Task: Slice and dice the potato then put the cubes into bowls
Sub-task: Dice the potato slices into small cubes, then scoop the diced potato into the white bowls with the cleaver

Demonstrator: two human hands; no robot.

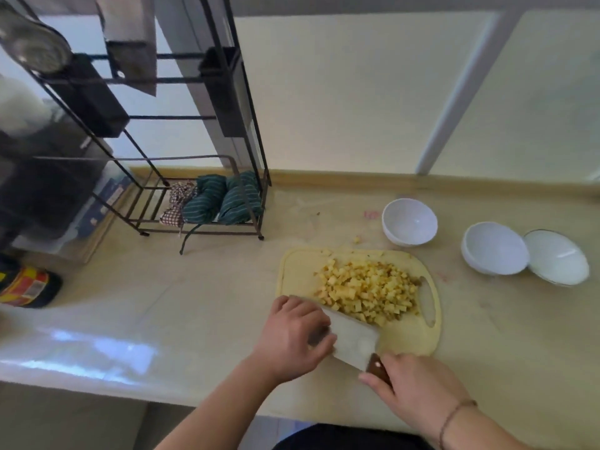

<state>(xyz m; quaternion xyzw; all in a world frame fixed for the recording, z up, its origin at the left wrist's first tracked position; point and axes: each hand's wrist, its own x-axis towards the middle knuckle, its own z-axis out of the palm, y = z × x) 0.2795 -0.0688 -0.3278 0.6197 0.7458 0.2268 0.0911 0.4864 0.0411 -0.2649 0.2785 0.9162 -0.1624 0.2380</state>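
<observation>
Yellow potato cubes (368,292) sit diced beyond the left hand (293,336), flat on the cleaver (352,341); right hand (412,383) grips its handle; bowls (409,221) unfilled.

Potato cubes (368,292): yellow. Cutting board (293,271): pale yellow. Three bowls (409,221): white. Knife handle (379,369): reddish-brown. Folded cloths (224,198): green with white stripes. Rack (246,102): black.

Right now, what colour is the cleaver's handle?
Dark reddish-brown wood with a pale rivet, on the cleaver's handle, seen in the head view.
</observation>
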